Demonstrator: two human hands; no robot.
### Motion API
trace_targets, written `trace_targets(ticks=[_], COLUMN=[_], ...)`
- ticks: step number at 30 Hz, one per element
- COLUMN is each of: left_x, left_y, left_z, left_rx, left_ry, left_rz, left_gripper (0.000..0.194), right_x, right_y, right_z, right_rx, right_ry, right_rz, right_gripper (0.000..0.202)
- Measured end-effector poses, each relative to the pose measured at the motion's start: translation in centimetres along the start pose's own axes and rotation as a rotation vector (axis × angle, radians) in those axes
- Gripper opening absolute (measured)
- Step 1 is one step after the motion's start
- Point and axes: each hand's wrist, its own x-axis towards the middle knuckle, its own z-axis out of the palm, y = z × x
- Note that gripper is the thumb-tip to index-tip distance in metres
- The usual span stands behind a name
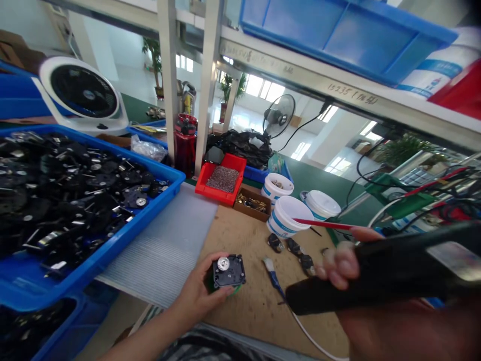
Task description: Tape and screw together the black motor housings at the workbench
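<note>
We see a small black part (228, 271) with a silver disc on top, sitting on the wooden desk (255, 306) over something green. Our left hand (201, 290) is curled around it from the near side, thumb and fingers grasping its edges.

Just right of that hand lies a small brush (273, 277) with a blue handle, flat on the desk, between the part and our right hand (340, 268). Beyond the brush, three small dark pieces (293, 248) lie loose in a row.

Our right hand is raised above the desk and closed around a long black tool (379, 273), which stretches across the right side and hides what is behind it. A white cord (311, 338) trails from near its tip toward us. A thin red stick (323, 224) pokes out past the fingers of this hand.

Beyond the left hand stand three white tubs (285, 215), a brown box (252, 203) of brass bits and a red tray (223, 179) of small dark grains. To the left of the left hand lies a ribbed white sheet (169, 245), and past that a large blue bin (75, 200) full of black parts. A white fan (80, 93) stands behind the bin. Far ahead stands a black fan (278, 115). Overhead, a shelf carries a blue crate (338, 35).
</note>
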Motion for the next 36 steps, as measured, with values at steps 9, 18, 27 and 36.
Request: trace_targets(ticks=[9,18,27,36], left_x=[0.1,0.2,0.2,0.2], left_y=[-0.4,-0.2,-0.4,-0.4], left_z=[0.0,-0.1,-0.1,0.0], left_rx=[0.008,0.055,0.072,0.111], left_ry=[0.004,-0.024,-0.011,0.011], left_rz=[0.091,0.156,0.181,0.193], left_gripper=[0.053,0.053,0.055,0.052], right_x=[0.7,1.2,1.2,0.5], right_y=[2.4,5.0,5.1,5.5], right_z=[11.1,13.1,13.0,13.1], right_rx=[0.152,0.076,0.077,0.031], right_ry=[-0.197,-0.286,-0.291,-0.362], right_rz=[0.021,0.039,0.033,0.0], right_gripper=[0.058,0.04,0.039,0.022])
